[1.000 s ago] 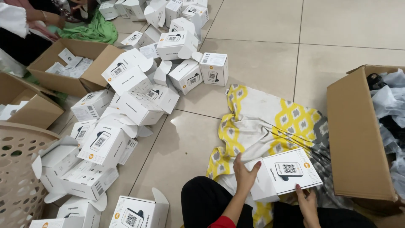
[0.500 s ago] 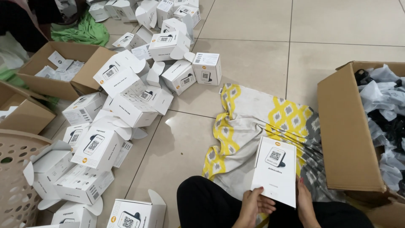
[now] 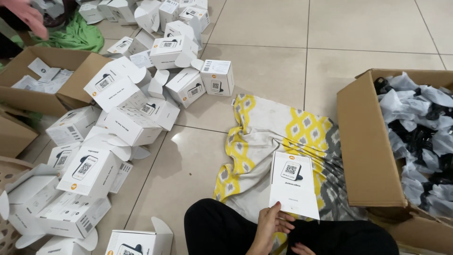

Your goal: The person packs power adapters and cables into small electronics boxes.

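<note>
While the left hand (image 3: 272, 222) pinches the lower left corner of the flat white carton (image 3: 294, 185), thumb on the printed face and fingers behind it, the carton stands just above that hand with its long axis running away from the person, tilted slightly to the right. Only the fingertips of the right hand (image 3: 302, 249) show, low and just right of the left hand, under the carton's bottom edge; whether they are spread or curled cannot be told, and contact with the carton is not visible. The left hand is therefore the one carrying the carton. Both hands sit over the black-clad legs (image 3: 226, 229) of the person on the tiled floor (image 3: 264, 71).

Directly beyond the carton lies a rumpled yellow, white and grey patterned cloth (image 3: 264, 137) on the floor. Right of the hands, near the carton, stands an open cardboard box (image 3: 365, 146) filled with dark items in grey-white plastic bags (image 3: 420, 137). Left of the hands, well apart, a heap of assembled white boxes with open flaps (image 3: 118, 123) spreads up the floor. Farther left is a second open cardboard box (image 3: 71, 89) holding flat white leaflets (image 3: 45, 78), and a woven basket (image 3: 7, 170) at the edge. At the far left corner, another person's hand (image 3: 28, 16) reaches near a green cloth (image 3: 80, 35).
</note>
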